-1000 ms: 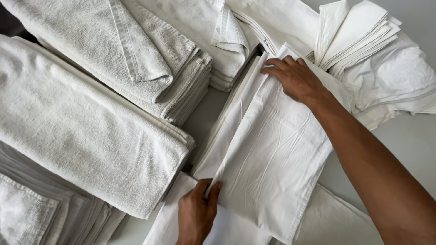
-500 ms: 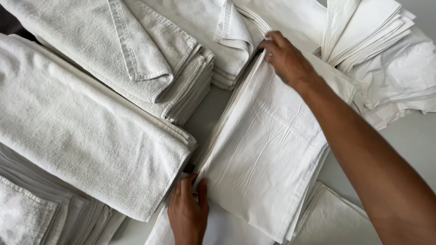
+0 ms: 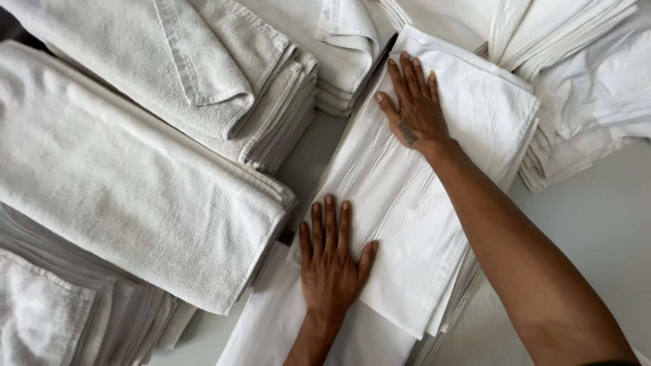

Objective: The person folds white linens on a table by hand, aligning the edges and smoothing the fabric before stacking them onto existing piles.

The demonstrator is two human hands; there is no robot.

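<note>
A folded white cloth [image 3: 420, 203] lies slantwise on the pale table, on top of other flat white cloths. My left hand [image 3: 332, 261] rests flat on its near left corner, fingers spread and pointing away from me. My right hand [image 3: 413, 105] lies palm down on the cloth's far left edge, fingers spread, with my forearm crossing over the cloth from the lower right. Neither hand grips anything.
Thick folded white towels [image 3: 135, 176] are stacked at left, and more [image 3: 224, 74] lie at top left. Piles of thin folded white cloths [image 3: 583, 81] fill the top right. A bare grey table surface [image 3: 597, 224] shows at right.
Both hands let go of the cloth's edges and now press flat on it. The cloth has been laid down smooth; my right hand slid to its far left edge.
</note>
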